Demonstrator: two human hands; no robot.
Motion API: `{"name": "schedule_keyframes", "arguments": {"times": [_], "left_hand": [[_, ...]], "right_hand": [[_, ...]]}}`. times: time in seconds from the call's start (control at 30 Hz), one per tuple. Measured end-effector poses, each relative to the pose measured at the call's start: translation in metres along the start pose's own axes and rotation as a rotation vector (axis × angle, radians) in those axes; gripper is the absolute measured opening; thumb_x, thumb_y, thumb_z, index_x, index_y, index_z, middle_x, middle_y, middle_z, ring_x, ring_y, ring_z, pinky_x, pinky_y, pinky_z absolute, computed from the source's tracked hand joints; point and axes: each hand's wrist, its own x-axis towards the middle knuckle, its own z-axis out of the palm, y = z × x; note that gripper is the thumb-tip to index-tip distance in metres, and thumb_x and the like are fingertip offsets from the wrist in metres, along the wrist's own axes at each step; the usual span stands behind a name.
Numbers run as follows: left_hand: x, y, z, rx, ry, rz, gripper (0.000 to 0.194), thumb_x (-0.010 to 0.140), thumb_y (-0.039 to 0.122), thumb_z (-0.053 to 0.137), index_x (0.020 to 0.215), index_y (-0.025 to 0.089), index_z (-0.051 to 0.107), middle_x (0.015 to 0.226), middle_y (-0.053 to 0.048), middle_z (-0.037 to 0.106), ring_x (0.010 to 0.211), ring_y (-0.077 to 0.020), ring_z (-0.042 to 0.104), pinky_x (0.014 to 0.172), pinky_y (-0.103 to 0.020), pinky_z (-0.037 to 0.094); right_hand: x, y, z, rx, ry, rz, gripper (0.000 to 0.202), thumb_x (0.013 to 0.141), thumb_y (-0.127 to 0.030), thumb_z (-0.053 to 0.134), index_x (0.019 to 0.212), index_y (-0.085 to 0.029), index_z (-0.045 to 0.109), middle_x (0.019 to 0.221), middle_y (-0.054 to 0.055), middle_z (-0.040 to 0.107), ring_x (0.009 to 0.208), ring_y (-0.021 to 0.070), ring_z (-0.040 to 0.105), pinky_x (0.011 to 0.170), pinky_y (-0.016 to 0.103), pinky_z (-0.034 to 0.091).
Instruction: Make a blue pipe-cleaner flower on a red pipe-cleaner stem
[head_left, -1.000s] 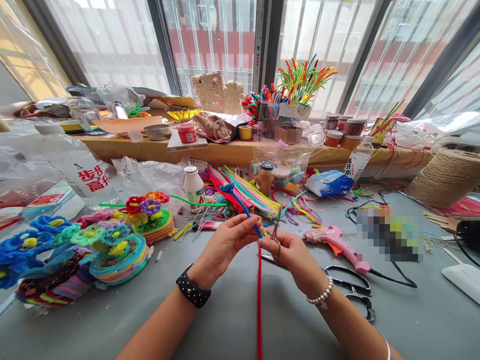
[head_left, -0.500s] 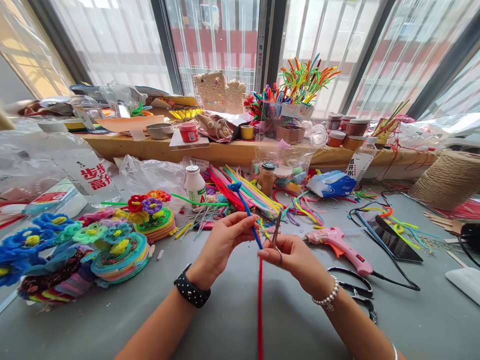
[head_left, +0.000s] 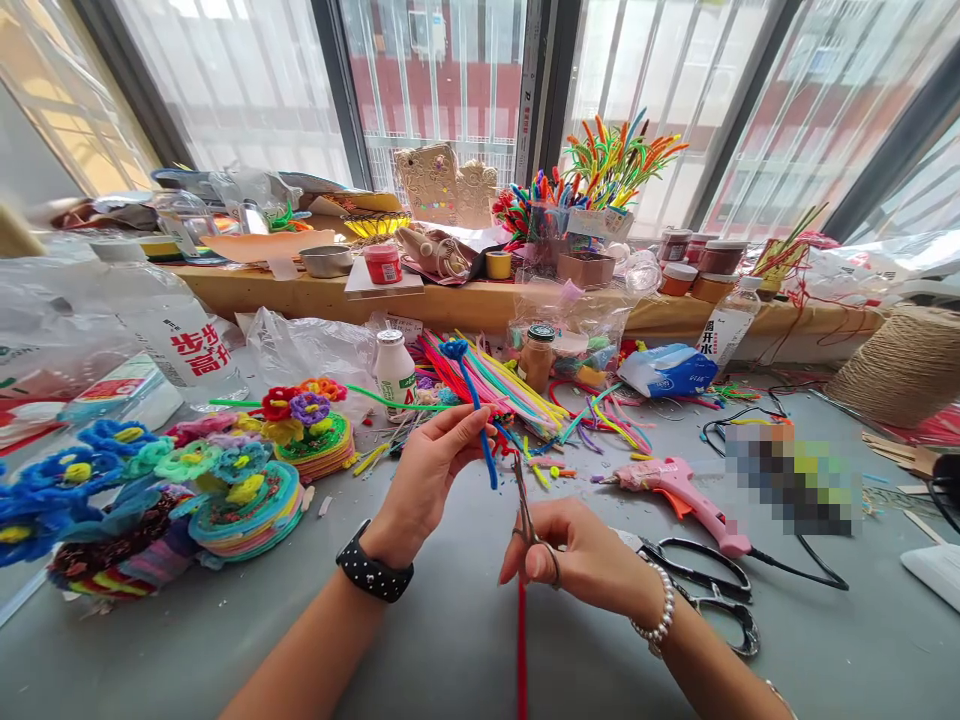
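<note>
Left hand [head_left: 427, 465] pinches the fuzzy blue stem [head_left: 470, 383], slightly tilted, above the grey table [head_left: 442, 650]. Right hand [head_left: 589, 560] is closed on the scissors [head_left: 524, 512], blades just beside the stem's lower end. Advisable: steady stem, grip clear of blades.

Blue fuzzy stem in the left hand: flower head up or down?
Up, leaning slightly left: the blue flower head tops the blue stem, the left hand pinches it partway, and its bare end points down.
</note>
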Motion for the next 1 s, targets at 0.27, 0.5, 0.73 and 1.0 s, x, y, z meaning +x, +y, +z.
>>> {"name": "schedule_keyframes", "arguments": {"times": [0.27, 0.5, 0.73, 1.0], "left_hand": [[-0.001, -0.004, 0.0, 0.009, -0.033, 0.014, 0.014, 0.06, 0.02, 0.067, 0.072, 0.014, 0.063, 0.06, 0.0, 0.062, 0.054, -0.0066, 0.055, 0.05, -0.015, 0.043], [-0.003, -0.003, 0.002, 0.008, -0.027, -0.002, 0.016, 0.058, 0.021, 0.068, 0.071, 0.014, 0.064, 0.061, 0.001, 0.062, 0.056, -0.0071, 0.055, 0.053, -0.016, 0.043], [-0.004, -0.004, 0.003, 0.001, -0.023, -0.006, 0.014, 0.057, 0.02, 0.068, 0.069, 0.015, 0.064, 0.061, 0.002, 0.062, 0.054, -0.0059, 0.054, 0.052, -0.015, 0.043], [-0.003, -0.004, 0.003, -0.029, 0.01, 0.009, 0.012, 0.059, 0.018, 0.067, 0.07, 0.013, 0.063, 0.064, 0.001, 0.061, 0.057, -0.0058, 0.055, 0.051, -0.013, 0.043]], "right_hand": [[0.0, 0.0, 0.008, -0.139, -0.081, 0.002, 0.081, 0.062, -0.075, 0.016, 0.078, -0.012, 0.065, 0.058, 0.002, 0.051, 0.053, 0.0113, 0.043, 0.049, 0.021, 0.031], [0.0, -0.004, 0.013, -0.125, -0.064, 0.009, 0.08, 0.062, -0.075, 0.017, 0.074, -0.012, 0.064, 0.054, 0.001, 0.047, 0.049, 0.0097, 0.04, 0.046, 0.02, 0.03], [0.0, -0.001, 0.015, -0.124, -0.038, 0.001, 0.079, 0.064, -0.074, 0.017, 0.07, -0.011, 0.064, 0.053, 0.001, 0.048, 0.05, 0.0103, 0.041, 0.048, 0.02, 0.03], [0.0, -0.004, 0.013, -0.116, -0.038, 0.017, 0.079, 0.062, -0.075, 0.017, 0.067, -0.01, 0.063, 0.05, 0.001, 0.045, 0.047, 0.0092, 0.039, 0.044, 0.02, 0.027]]}}
